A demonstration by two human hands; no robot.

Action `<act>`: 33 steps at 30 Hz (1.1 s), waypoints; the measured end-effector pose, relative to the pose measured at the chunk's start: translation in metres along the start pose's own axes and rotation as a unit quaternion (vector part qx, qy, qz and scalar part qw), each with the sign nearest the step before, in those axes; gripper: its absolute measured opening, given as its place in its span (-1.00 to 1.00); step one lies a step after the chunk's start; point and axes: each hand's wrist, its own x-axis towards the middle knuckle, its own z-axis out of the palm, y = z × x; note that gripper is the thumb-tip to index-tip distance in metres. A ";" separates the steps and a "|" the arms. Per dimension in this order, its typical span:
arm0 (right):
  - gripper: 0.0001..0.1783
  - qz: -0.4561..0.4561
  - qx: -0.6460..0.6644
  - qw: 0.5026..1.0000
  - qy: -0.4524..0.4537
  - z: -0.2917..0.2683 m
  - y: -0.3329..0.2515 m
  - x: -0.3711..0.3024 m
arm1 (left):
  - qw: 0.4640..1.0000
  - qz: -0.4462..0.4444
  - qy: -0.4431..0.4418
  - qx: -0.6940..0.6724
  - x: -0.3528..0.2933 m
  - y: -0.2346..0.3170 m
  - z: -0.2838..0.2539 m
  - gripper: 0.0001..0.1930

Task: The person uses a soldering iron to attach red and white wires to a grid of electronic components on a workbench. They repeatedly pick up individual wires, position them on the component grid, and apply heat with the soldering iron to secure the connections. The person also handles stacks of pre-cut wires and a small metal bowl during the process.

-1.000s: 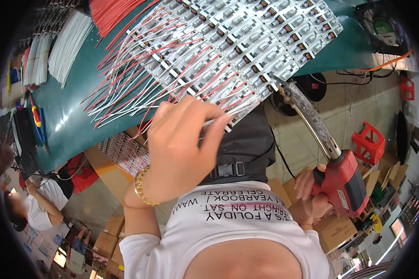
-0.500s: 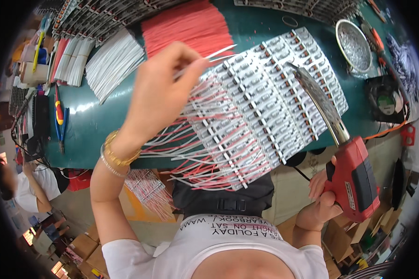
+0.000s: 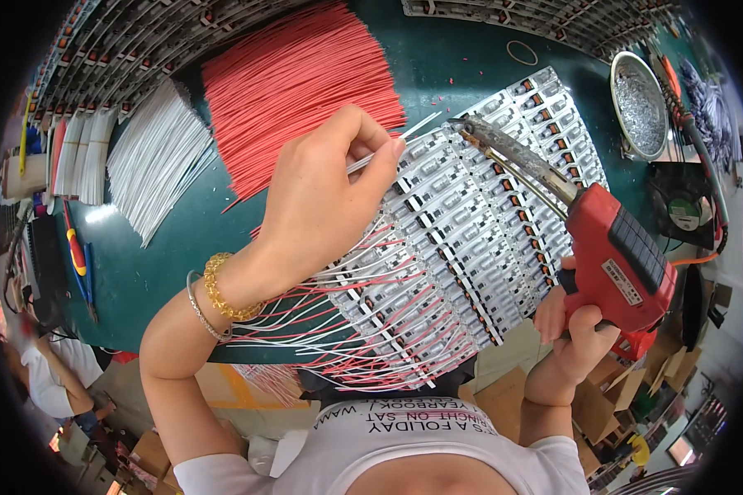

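My left hand (image 3: pixel 326 198) pinches a thin white wire (image 3: pixel 421 125) between thumb and fingertips, its free end at the upper left corner of a panel of circuit boards (image 3: pixel 504 206). My right hand (image 3: pixel 582 334) grips a red soldering gun (image 3: pixel 619 256) by its handle. The gun's dark, long tip reaches over the panel and ends close to the wire's end; whether they touch I cannot tell. Red and white wires (image 3: pixel 305 334) trail from the panel's lower left rows, below my left wrist. The panel lies tilted on the green table (image 3: pixel 165 272), its near corner past the edge.
Bundles of red wires (image 3: pixel 305 82) and white wires (image 3: pixel 157 148) lie beyond my left hand. Pliers (image 3: pixel 78 264) are at the left. On the right are a metal bowl (image 3: pixel 640 107) and a small black fan (image 3: pixel 681 198). More panels (image 3: pixel 165 49) line the back. A person sits far left.
The soldering gun has swung left and its tip now sits by the wire's end. My left hand has moved slightly right and nearer me with the wire. The view has shifted too.
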 end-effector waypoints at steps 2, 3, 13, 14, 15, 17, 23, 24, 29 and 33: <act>-0.24 0.003 -0.003 1.000 0.011 0.003 0.001 0.000 | 1.000 0.004 -0.001 0.002 0.000 -0.001 0.001 -0.84; -0.25 0.007 -0.006 1.000 0.017 0.004 0.001 0.000 | 1.000 0.010 0.000 0.001 0.000 -0.002 0.002 -0.84; -0.29 -0.038 -0.001 0.999 0.008 0.001 0.004 -0.005 | 1.000 0.004 0.004 -0.018 -0.001 -0.003 0.003 -0.89; -0.29 -0.041 0.002 0.999 0.002 0.000 0.005 -0.005 | 1.000 0.006 0.004 -0.015 -0.001 -0.003 0.003 -0.89; -0.29 -0.043 0.005 0.999 -0.004 -0.001 0.006 -0.005 | 1.000 0.007 0.004 -0.012 -0.001 -0.003 0.003 -0.89; -0.29 -0.042 -0.010 0.999 -0.008 -0.003 0.008 -0.005 | 1.000 0.009 0.003 -0.008 -0.001 -0.003 0.003 -0.89; -0.31 -0.028 -0.043 0.999 -0.002 -0.007 0.014 -0.007 | 1.000 0.004 0.006 -0.005 -0.002 -0.002 0.003 -0.89; -0.30 -0.033 -0.048 0.998 -0.003 -0.008 0.013 -0.007 | 1.000 0.007 0.008 -0.005 -0.002 -0.002 0.003 -0.89; -0.22 -0.035 -0.024 0.999 -0.002 0.000 0.007 -0.006 | 1.000 0.012 0.010 -0.003 -0.002 -0.002 0.004 -0.89; -0.18 -0.044 -0.019 0.999 -0.012 -0.001 0.008 -0.007 | 1.000 0.017 0.009 0.001 -0.003 -0.001 0.004 -0.90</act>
